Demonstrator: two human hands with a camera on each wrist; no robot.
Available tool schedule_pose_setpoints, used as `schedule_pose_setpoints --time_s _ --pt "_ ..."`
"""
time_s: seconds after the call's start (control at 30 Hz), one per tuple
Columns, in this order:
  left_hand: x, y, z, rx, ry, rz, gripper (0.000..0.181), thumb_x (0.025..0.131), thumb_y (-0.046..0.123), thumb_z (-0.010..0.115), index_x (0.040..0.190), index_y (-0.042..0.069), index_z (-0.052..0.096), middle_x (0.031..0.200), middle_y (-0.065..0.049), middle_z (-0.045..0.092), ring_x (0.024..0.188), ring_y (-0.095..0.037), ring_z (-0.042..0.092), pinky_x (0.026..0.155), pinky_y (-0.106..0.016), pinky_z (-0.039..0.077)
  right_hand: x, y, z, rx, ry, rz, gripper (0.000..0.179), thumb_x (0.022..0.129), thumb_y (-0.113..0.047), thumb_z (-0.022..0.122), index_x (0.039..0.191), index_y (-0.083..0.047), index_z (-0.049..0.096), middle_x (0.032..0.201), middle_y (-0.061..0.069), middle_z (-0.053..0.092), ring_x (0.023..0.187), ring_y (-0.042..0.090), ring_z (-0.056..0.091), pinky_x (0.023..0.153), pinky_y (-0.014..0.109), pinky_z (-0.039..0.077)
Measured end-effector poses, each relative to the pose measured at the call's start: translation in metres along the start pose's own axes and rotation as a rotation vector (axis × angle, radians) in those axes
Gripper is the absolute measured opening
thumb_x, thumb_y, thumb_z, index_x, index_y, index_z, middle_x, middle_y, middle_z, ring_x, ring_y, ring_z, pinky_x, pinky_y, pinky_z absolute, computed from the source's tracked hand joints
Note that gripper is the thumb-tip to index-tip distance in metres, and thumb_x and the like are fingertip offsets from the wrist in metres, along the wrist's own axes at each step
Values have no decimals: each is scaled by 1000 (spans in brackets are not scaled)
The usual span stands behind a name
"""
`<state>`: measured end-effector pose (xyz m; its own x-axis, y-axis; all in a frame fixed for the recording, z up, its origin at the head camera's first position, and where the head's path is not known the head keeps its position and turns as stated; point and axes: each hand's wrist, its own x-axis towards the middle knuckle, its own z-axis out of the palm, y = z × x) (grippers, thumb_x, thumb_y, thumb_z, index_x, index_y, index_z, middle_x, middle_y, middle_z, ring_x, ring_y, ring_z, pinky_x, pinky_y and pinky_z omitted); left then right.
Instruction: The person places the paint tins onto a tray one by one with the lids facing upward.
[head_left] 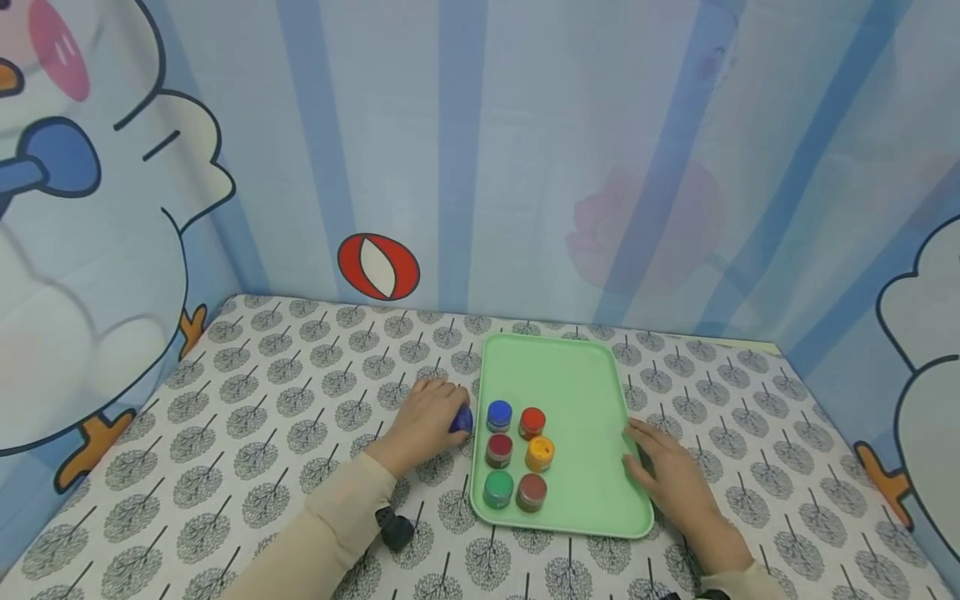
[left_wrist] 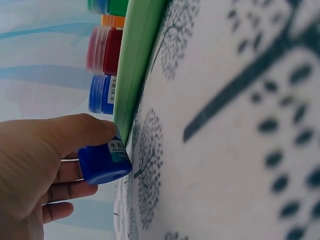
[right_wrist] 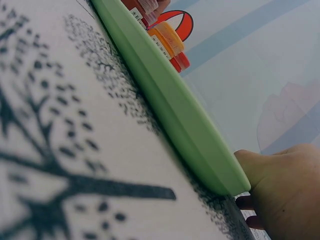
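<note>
My left hand grips a dark blue paint jar just outside the tray's left rim, thumb on one side and fingers behind it. White print shows on the jar's label, and its base sits close to the cloth. My right hand is at the right rim of the light green tray, thumb and fingers spread and loosely extended. Inside the tray stand a blue jar, a red jar, a dark red jar, a yellow-orange jar, a green jar and a brownish-red jar.
A white cloth with grey tree prints covers the table under the tray. Behind it hangs a blue striped curtain with cartoon figures. A black wrist camera is strapped at the left sleeve.
</note>
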<state>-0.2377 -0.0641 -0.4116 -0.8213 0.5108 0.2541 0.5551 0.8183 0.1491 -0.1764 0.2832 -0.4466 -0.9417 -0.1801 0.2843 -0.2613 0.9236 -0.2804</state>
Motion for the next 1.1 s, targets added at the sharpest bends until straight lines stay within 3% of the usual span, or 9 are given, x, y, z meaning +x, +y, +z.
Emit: schedule_pose_setpoints --time_s 0.13,0.4,0.8,1.1 --pt "0 -1 -1 1 22 8 34 78 29 78 100 11 60 94 -3 64 93 -21 55 91 -40 40 0 1 0 4 0 0 46 90 -18 64 130 3 55 139 19 52 124 42 51 102 55 42" --pt "3 0 -6 -10 43 15 42 82 28 74 116 6 62 109 -8 67 106 -24 56 99 -41 40 0 1 -1 5 2 -1 46 91 -18 64 130 3 54 139 19 51 124 41 51 103 55 42" --pt "8 0 -9 -16 114 38 36 83 28 74 110 8 62 107 -7 67 100 -23 56 93 -40 42 0 2 -1 10 -2 8 46 91 -18 64 131 2 55 140 19 51 124 41 51 103 55 42" --pt "14 1 -7 -143 107 -46 40 83 29 75 116 10 62 114 -6 67 107 -25 58 97 -42 41 0 0 -1 4 -5 9 46 90 -19 64 130 3 55 139 19 52 124 41 51 102 55 42"
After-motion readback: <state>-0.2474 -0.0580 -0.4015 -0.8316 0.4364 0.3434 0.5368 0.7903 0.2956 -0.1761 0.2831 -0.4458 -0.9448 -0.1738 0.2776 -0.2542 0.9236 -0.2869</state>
